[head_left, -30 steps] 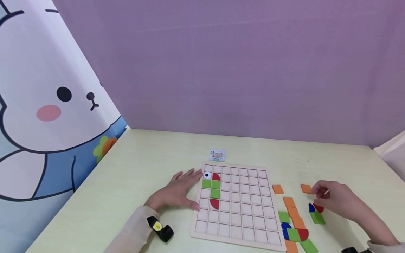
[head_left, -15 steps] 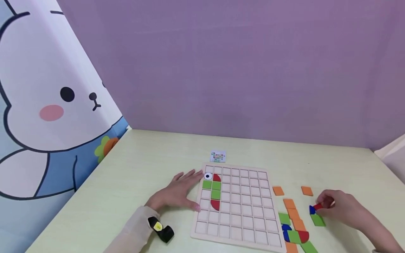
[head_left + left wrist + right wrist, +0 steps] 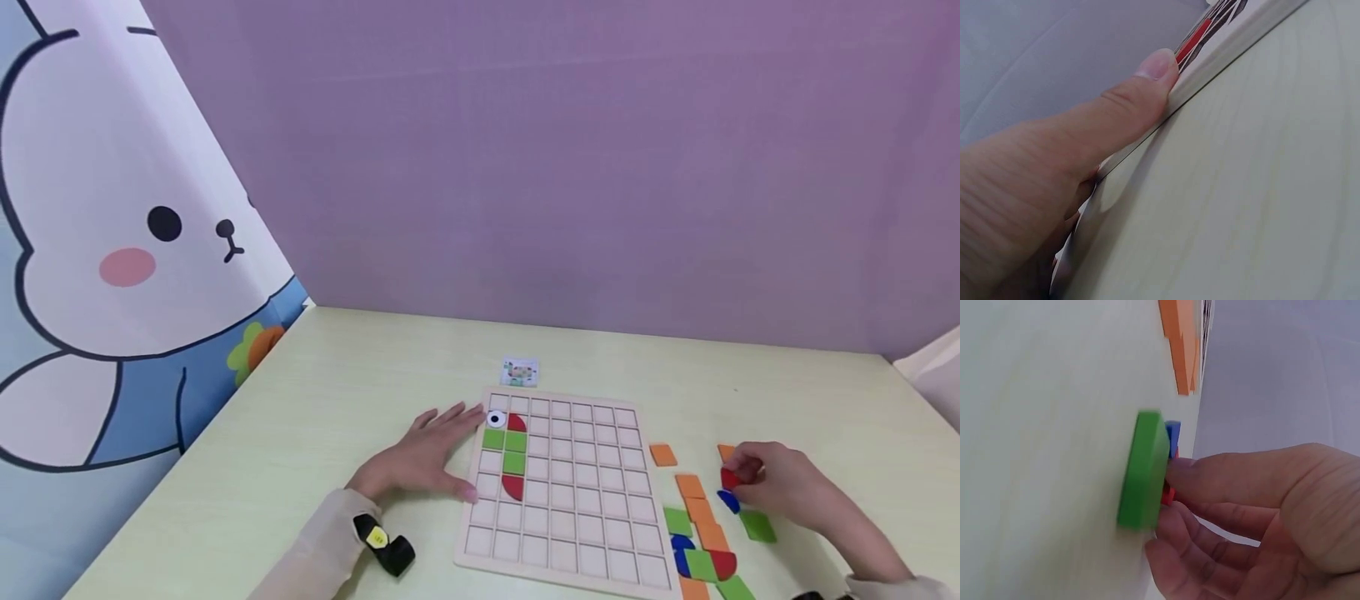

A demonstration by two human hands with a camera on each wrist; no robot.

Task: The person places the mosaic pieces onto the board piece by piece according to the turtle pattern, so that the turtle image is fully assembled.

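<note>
My left hand [image 3: 420, 458] lies with spread fingers against the left edge of a wooden grid board [image 3: 583, 500]; in the left wrist view its thumb [image 3: 1138, 94] rests on the rim. On the board's left side sit a white eye tile [image 3: 496, 419], several green squares and two red rounded tiles. Right of the board, my right hand [image 3: 783, 483] pinches a red rounded tile [image 3: 728, 478] between thumb and fingers. A blue rounded tile [image 3: 728, 501] lies right beside it. A green square tile [image 3: 1143, 472] stands nearest the right wrist camera, partly covering the red and blue ones.
Loose orange [image 3: 690, 486], green [image 3: 701, 566], blue and red tiles lie along the board's right edge. One orange tile [image 3: 725, 451] is partly hidden behind the right fingers. A small printed card [image 3: 519, 372] lies beyond the board. A purple backdrop [image 3: 570, 167] rises behind the table.
My right hand came down from the orange tile to the red tile, then slid it left and away from me. The blue tile shifted left too. The left hand stays put.
</note>
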